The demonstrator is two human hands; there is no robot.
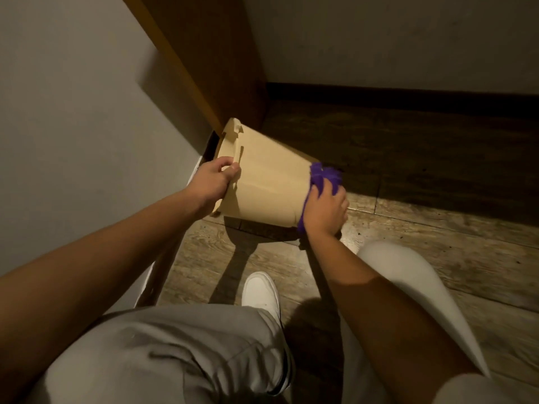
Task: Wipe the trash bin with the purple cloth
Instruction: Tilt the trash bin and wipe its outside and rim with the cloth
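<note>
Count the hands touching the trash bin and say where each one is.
2. The left hand grips the trash bin at its rim; the right hand presses the purple cloth against its base.

Single head view, looking steeply down, close; corners dim.

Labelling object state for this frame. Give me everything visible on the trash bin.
The trash bin is a tan, smooth, plastic-looking tapered bucket, tipped on its side, open end toward the wall, base toward the right. A notched rim band rings the wide end. The left hand grips that rim; the right hand presses the purple cloth against its base.
</note>
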